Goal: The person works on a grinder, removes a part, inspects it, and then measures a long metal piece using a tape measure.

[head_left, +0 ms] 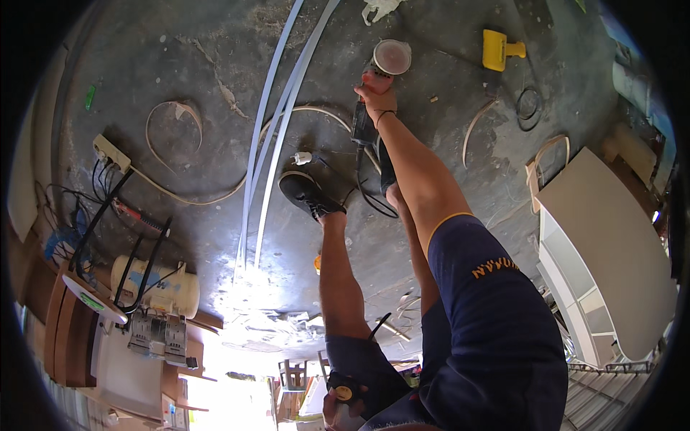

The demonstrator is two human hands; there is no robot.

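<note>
My right hand (376, 100) is closed round the body of a red and black angle grinder (375, 77), low over the concrete floor. Its round, pale disc (392, 57) faces up. From the grinder's rear a black cord (359, 169) loops near my shoes, and a white plug (302, 157) lies beside my black shoe (309, 194). At the lower edge my left hand (336, 413) is partly visible, its fingers curled round a small black thing (346, 391) with a yellow disc on it; its kind is unclear.
Long pale strips (277, 122) run across the floor left of the grinder. A power strip (111, 153) with several cords lies further left. To the right are a yellow tool (495, 50) and a white curved cabinet (611, 251). Machinery with a cream cylinder (172, 291) stands at lower left.
</note>
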